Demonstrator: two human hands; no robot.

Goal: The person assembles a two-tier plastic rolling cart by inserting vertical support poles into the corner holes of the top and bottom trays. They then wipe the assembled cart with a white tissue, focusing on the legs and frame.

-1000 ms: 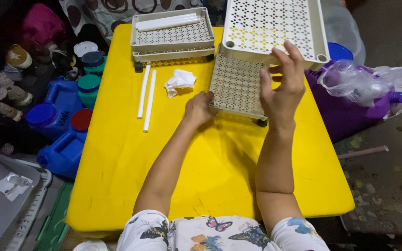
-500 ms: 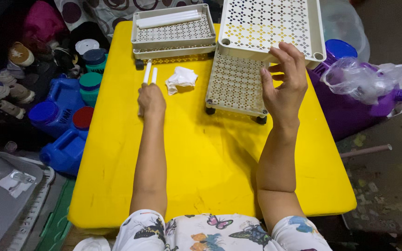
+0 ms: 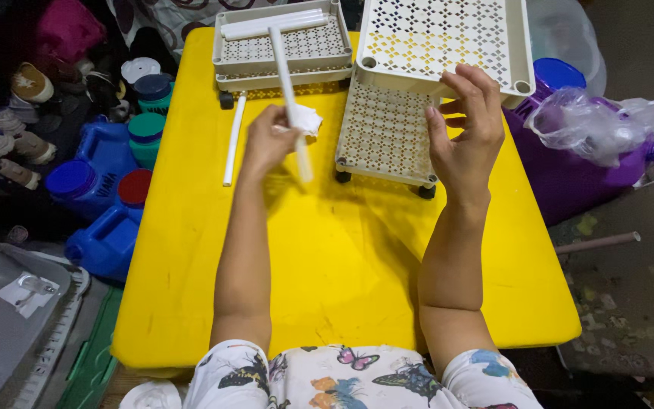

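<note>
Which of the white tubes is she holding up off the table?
The tube in her left hand, raised and pointing away from her. Another tube lies flat on the yellow table; the rest lie in the far tray.

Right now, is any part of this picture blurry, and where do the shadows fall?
In the head view, the white tube in the left hand looks smeared toward its lower end, likely motion blur; the right hand and the perforated tray it touches look sharp. Soft shadows fall on the yellow table beside both forearms, and the floor at left is dim.
</note>
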